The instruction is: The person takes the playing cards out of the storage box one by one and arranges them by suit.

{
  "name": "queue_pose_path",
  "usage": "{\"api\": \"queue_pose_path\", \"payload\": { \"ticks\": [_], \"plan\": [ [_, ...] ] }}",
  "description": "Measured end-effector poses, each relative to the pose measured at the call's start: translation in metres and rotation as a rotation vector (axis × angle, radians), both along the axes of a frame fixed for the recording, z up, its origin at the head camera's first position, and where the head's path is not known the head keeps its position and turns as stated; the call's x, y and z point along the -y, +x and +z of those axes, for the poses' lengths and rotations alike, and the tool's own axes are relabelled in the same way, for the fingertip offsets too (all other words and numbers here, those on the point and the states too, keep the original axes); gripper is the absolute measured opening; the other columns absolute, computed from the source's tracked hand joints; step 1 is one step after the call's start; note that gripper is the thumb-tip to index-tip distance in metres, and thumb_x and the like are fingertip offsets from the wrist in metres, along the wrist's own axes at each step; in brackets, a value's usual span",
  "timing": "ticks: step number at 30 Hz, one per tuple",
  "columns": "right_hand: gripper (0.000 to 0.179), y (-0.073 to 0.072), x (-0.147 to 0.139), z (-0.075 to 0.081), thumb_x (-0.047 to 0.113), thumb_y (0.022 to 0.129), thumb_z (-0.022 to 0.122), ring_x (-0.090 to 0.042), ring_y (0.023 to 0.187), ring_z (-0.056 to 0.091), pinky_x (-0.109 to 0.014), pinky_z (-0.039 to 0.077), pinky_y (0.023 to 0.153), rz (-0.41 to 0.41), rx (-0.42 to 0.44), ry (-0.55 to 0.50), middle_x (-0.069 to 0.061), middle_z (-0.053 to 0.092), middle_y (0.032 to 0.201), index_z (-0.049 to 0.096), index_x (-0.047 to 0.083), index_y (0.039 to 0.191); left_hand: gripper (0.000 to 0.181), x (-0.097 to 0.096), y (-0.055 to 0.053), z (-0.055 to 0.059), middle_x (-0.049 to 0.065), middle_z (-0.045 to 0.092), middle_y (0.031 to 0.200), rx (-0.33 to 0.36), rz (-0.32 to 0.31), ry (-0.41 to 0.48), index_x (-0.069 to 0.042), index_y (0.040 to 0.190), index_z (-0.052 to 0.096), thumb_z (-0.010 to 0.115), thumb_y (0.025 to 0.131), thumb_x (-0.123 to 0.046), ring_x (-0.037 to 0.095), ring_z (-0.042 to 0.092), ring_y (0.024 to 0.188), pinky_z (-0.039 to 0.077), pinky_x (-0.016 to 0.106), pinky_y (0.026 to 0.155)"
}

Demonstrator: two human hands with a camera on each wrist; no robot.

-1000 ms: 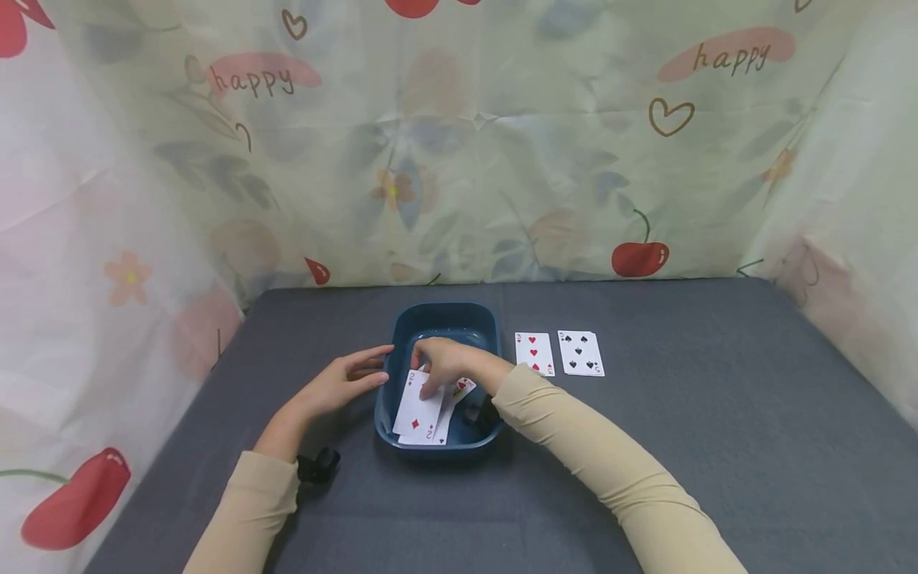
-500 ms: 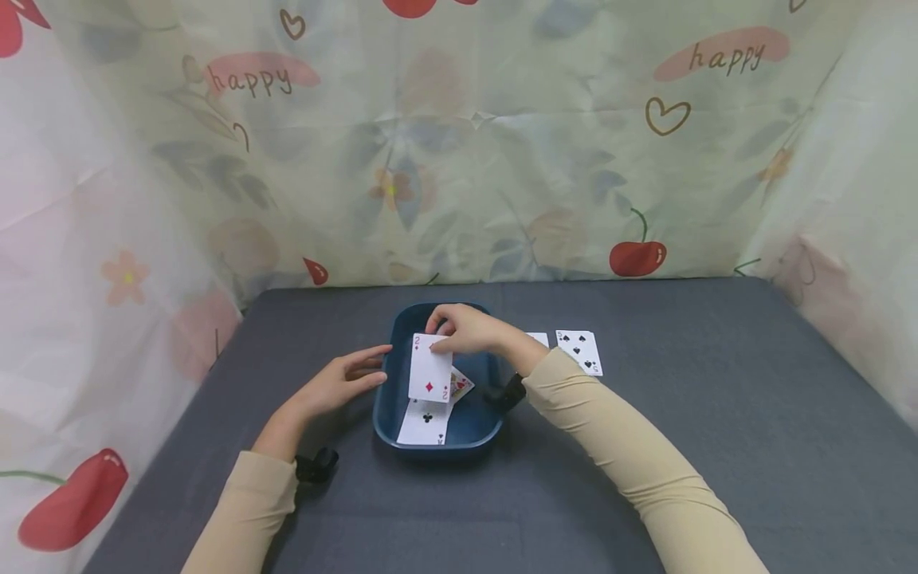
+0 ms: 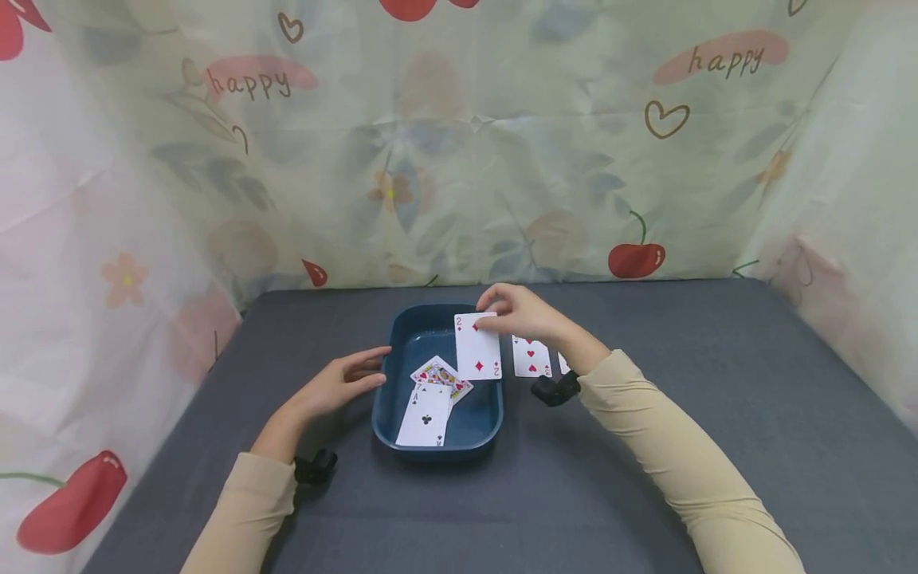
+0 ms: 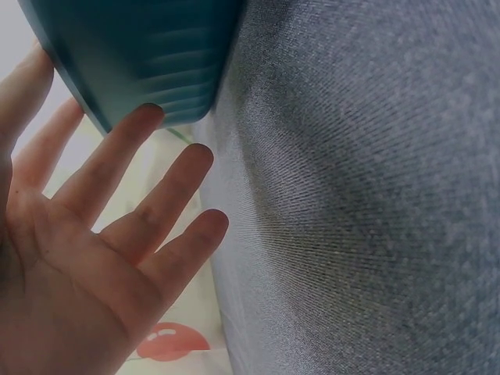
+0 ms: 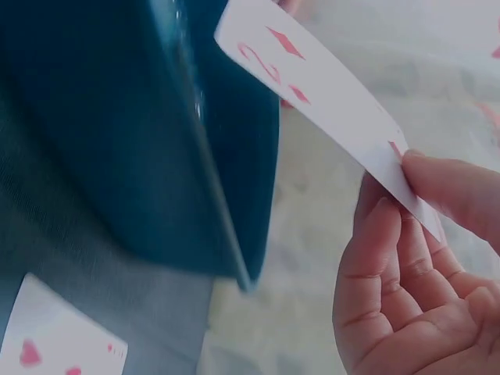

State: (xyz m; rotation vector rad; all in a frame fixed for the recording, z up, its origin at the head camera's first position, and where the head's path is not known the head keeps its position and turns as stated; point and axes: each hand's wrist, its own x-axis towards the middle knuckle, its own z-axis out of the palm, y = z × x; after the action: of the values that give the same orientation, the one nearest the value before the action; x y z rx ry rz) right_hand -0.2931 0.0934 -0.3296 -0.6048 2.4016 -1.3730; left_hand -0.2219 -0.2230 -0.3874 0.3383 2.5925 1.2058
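My right hand [image 3: 527, 315] pinches the two of diamonds [image 3: 476, 355] between thumb and fingers, above the right rim of a blue tray [image 3: 495, 422]. In the right wrist view the card [image 5: 336, 105] slants up beside the tray wall. The fingertips of my left hand [image 3: 340, 387] touch the tray's left side; in the left wrist view its fingers [image 4: 176, 187] are spread and straight. Inside the tray lie an ace of clubs [image 3: 423, 422] and partly covered face cards [image 3: 436, 371] with red hearts.
Right of the tray a three of hearts [image 3: 531, 360] lies face up on the dark grey tablecloth [image 3: 445, 518]. Another card [image 3: 562, 364] next to it is mostly hidden by my right forearm. A patterned curtain [image 3: 473, 199] hangs behind the table.
My right hand has lifted the two of diamonds off the other cards and carried it right and away to the tray's right rim, uncovering the ace of clubs. The left hand stays put.
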Motion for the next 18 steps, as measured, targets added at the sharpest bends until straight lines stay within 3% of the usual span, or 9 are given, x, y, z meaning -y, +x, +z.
{"api": "queue_pose_path", "payload": {
  "ticks": [11,18],
  "plan": [
    [0.029,0.006,-0.052,0.0,0.016,0.09,0.058,-0.013,0.074,0.059,-0.033,0.051,0.081,-0.12,0.032,-0.058,-0.007,0.065,0.089,0.05,0.004,0.114,0.057,0.0,-0.001,-0.001,0.018,0.04,0.146,0.006,0.007,-0.006,-0.022,0.143,0.038,0.058,0.091,-0.036,0.041,0.042,0.131,0.039,0.056,0.102],
    [0.033,0.007,-0.077,-0.006,0.012,0.092,0.055,-0.009,0.077,0.06,-0.023,0.05,0.077,-0.142,0.035,-0.081,-0.007,0.066,0.092,0.045,-0.003,0.12,0.058,0.001,-0.001,-0.002,0.017,0.04,0.146,0.003,0.008,-0.007,-0.022,0.143,0.038,0.058,0.091,-0.038,0.041,0.042,0.131,0.039,0.056,0.102]
  ]
}}
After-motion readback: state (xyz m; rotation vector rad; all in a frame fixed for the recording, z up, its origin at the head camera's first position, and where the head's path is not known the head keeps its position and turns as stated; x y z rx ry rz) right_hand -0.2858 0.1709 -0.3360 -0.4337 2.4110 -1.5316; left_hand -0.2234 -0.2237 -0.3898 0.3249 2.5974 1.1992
